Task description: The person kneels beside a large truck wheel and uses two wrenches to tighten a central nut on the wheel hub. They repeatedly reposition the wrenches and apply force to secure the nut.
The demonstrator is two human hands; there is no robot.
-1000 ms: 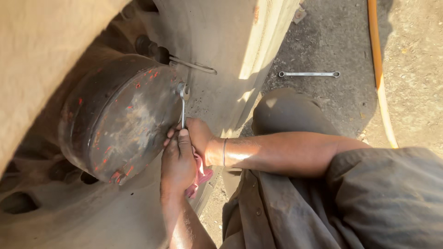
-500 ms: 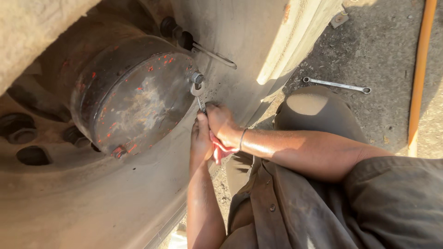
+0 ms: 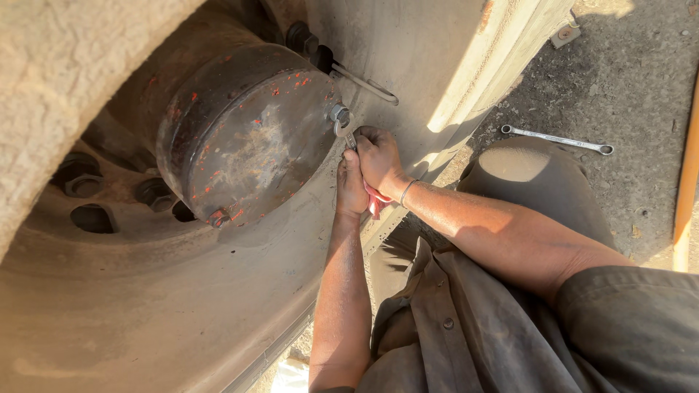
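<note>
Up close, the big wheel rim (image 3: 182, 320) forms a dusty bowl, and inside it sit the dark hub cap (image 3: 244, 135), flecked with red paint, and several lug nuts (image 3: 86, 185) in the shadowed recess to the left. At the hub cap's right edge a small bolt (image 3: 338, 113) sticks out, and the head of a wrench (image 3: 347, 137) sits on or just under it. The wrench runs down and right from the bolt straight into the hands, so only its upper end shows. A red rag (image 3: 376, 199) pokes out below the hands, pressed between them.

The left hand (image 3: 352, 185) is closed around the lower part of the wrench handle, fingers curled toward the rim. The right hand (image 3: 377, 156) is wrapped tight over the wrench just above, touching the left hand, with a thin bracelet (image 3: 406, 191) at the wrist. Both hands are clenched together on the tool, just beside the hub cap's edge.

Well apart on the ground (image 3: 626, 80) to the right lies a second wrench (image 3: 557, 139), flat and untouched, near the person's knee (image 3: 535, 182). An orange hose (image 3: 686, 196) runs along the right edge of the view.
</note>
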